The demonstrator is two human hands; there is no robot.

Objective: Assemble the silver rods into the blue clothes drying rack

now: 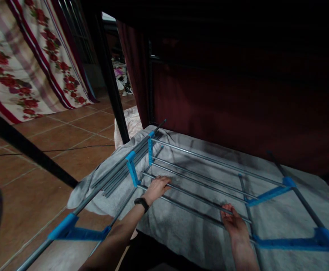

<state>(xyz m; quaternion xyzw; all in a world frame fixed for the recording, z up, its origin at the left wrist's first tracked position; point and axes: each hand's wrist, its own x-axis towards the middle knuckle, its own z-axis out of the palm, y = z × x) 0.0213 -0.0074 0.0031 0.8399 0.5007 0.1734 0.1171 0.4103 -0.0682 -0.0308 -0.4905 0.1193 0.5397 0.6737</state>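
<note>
A partly assembled rack frame of grey metal tubes and blue plastic brackets [270, 196] lies on the grey blanket before me. My left hand [156, 188], with a black band on its wrist, is closed over a loose-ended metal tube [198, 197] near its left end. Under the same tube, near its right end, my right hand [233, 220] curls its fingers with the palm turned up. Both ends of this tube appear apart from the brackets. Another crossbar [189, 212] runs just nearer to me, between a left blue bracket [132, 169] and the right side.
Several loose metal tubes [121, 175] are piled on the blanket [181, 235] at left. Black metal posts [112, 75] stand to the left, with a dark red cloth [223, 113] behind. A floral curtain [25, 64] hangs over the tiled floor [76, 128], where a cable [59, 150] runs.
</note>
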